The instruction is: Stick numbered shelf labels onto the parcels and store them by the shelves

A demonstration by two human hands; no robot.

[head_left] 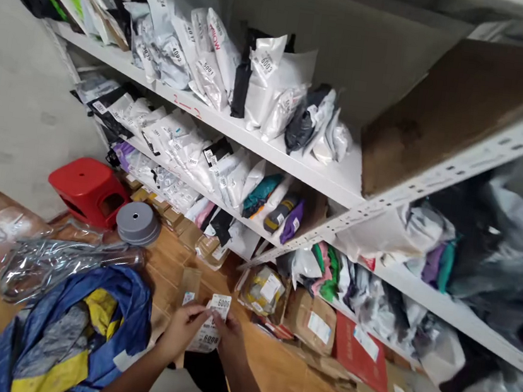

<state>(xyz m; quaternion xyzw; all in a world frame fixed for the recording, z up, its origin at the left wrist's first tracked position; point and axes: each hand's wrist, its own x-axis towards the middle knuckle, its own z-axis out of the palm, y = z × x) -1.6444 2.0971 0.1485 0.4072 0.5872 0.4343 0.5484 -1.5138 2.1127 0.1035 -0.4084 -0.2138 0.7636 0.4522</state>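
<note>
Low in the middle of the head view, both my hands meet at a strip of white printed labels. The numbers 6006 and 6008 can be read on it. My left hand pinches the strip's left side with thumb and finger. On the other side, my right hand grips the strip's right edge, its thumb lying over the print. The strip hangs between them above the wooden floor. My fingertips cover part of the middle label.
White shelves ahead hold many labelled mailing bags. A metal post juts towards me on the right. On the floor are a red stool, a grey round stool, a blue and yellow sack and cardboard parcels.
</note>
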